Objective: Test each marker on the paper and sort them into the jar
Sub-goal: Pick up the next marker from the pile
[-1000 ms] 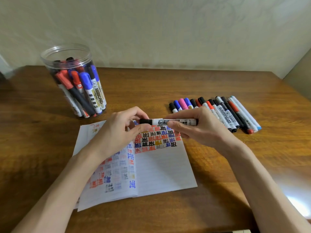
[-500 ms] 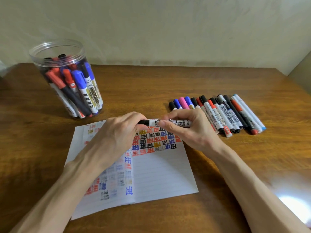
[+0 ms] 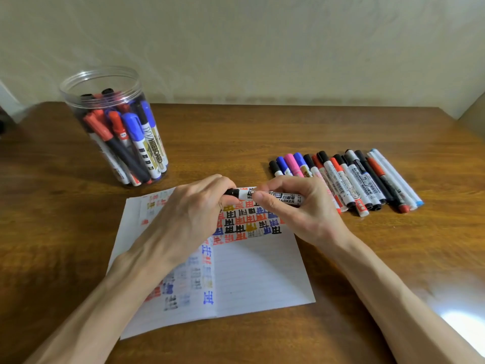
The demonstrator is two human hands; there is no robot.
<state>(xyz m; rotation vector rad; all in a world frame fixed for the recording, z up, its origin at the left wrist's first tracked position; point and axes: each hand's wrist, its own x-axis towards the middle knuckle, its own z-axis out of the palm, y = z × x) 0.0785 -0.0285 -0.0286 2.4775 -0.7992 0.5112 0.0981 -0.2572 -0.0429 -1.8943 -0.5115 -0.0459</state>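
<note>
From my remote seat I see both hands meeting over the top edge of the paper (image 3: 262,271), which lies flat on the wooden worktop (image 3: 262,132). They hold one marker (image 3: 278,197) between them, level and lying left to right, just above the rows of coloured test marks. The left hand (image 3: 191,219) has its fingers (image 3: 210,183) curled round the black cap (image 3: 232,192) at the marker's left end. The right hand (image 3: 296,214) pinches the white printed barrel, its fingers (image 3: 265,199) bent over the top with the thumb pressed on the near side. I cannot tell whether the cap is fully seated or partly off.

The jar (image 3: 105,82), clear plastic and open at the top, stands at the far left of the worktop, well apart from the paper. It holds sorted markers (image 3: 136,132) with red, blue and black caps, leaning against its wall. To the right, beyond the right hand, a row of markers (image 3: 349,179) lies side by side on the worktop, caps pointing away from me.
</note>
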